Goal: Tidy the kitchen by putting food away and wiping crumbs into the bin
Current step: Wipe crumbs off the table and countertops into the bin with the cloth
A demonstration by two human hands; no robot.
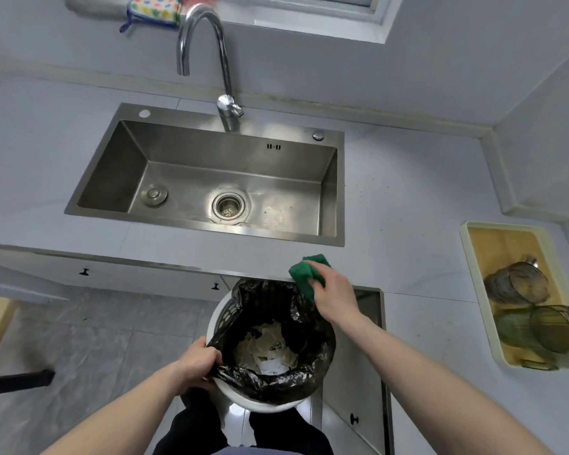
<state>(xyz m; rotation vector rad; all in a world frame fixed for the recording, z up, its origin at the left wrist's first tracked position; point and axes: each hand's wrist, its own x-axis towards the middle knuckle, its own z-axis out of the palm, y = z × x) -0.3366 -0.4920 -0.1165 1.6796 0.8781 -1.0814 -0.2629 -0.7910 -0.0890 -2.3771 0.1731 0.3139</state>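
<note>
From the head view, your left hand (pixel 196 359) has its grip closed on the near rim of the white bin (pixel 270 403), fingers curled over the black bin liner (pixel 276 379), holding the bin up against the front edge of the table (pixel 408 224). Your right hand (pixel 334 293) has its grip closed round the green scouring sponge (pixel 306 272), which sits right at the table edge, just above the far lip of the liner.

The step in hand looks like sweeping crumbs over the edge into the bin. To do it well, keep the bin's mouth tucked directly under the spot where the sponge crosses the edge; the liner is crumpled inward on the far side, so hold it spread or crumbs may land on its folds or the floor. Draw the sponge toward you in one flat stroke, not a flick.

Dark specks still lie on the table to the right of the sink (pixel 211 178), well apart from the sponge; gather those toward the edge first. The yellow tray (pixel 473 284) of glasses stands farther right, so keep your strokes short of it.
</note>
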